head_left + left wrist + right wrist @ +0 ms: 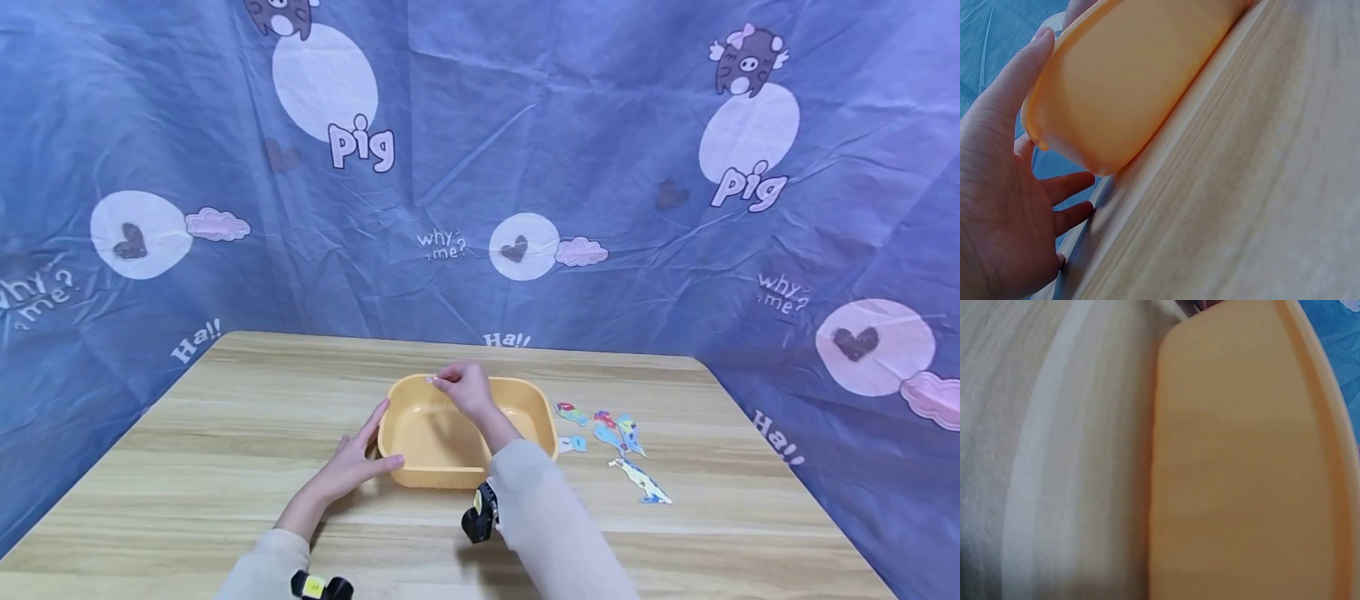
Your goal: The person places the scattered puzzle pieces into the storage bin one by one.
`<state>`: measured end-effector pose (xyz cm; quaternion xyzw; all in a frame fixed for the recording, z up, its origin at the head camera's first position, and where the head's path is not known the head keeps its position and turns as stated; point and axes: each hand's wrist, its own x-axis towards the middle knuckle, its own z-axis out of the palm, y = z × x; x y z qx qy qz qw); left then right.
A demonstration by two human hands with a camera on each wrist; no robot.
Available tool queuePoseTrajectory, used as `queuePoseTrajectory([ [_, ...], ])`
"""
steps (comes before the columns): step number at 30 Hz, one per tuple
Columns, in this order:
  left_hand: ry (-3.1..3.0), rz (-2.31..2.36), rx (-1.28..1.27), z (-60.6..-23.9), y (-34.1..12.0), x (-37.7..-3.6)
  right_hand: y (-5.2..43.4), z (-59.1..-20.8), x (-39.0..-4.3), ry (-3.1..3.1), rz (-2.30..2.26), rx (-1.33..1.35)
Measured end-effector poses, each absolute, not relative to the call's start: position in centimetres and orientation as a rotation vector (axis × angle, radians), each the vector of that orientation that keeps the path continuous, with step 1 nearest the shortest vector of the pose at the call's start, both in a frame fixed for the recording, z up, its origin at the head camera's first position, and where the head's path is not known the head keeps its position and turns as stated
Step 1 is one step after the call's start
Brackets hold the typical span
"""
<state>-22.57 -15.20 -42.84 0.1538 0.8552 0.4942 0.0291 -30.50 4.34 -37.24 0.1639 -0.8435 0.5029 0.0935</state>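
tub: a shallow yellow-orange plastic tub point(450, 442) is sitting pretty much dead center on the wooden table point(225, 433), rounded corners, looking empty as far as I can see

left hand: the left hand point(356, 461) is resting against the tub's corner at about 8 o'clock, fingers straight along the outer wall and thumb lying on the rim; from the left wrist view the palm point(997, 206) is staying open and flat beside the tub wall point(1129, 81), not wrapping round it

right hand: the right hand point(465, 387) is hovering over the tub's far rim, around 12 o'clock, fingertips pinching a small pale piece point(431, 380); too tiny to tell what's on it

right wrist view: just showing a blurry stretch of tub wall point(1241, 462) next to table grain point(1054, 456), no fingers visible there

cutouts: a loose bunch of colourful paper cutouts point(611, 429) is lying on the table at 3 o'clock from the tub, near it but not touching; a long one point(641, 483) is sitting closer to the person at about 4 o'clock, and a little blue one point(573, 444) is lying just beside the tub's right wall

sleeves: both arms are wearing light beige sleeves point(547, 517), with small black and yellow gadgets strapped at the wrists point(480, 512)

backdrop: blue cartoon cloth point(525, 167) with pigs, hearts and "pig" lettering is hanging all around the table
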Motion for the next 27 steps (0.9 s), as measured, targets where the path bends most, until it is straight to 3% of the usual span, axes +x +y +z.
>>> queuePoseTrajectory([
  [27, 2.654, 1.515, 0.489, -42.9, -15.2, -22.6, 1.3, -39.1, -30.2, -2.607, 1.475, 0.333],
])
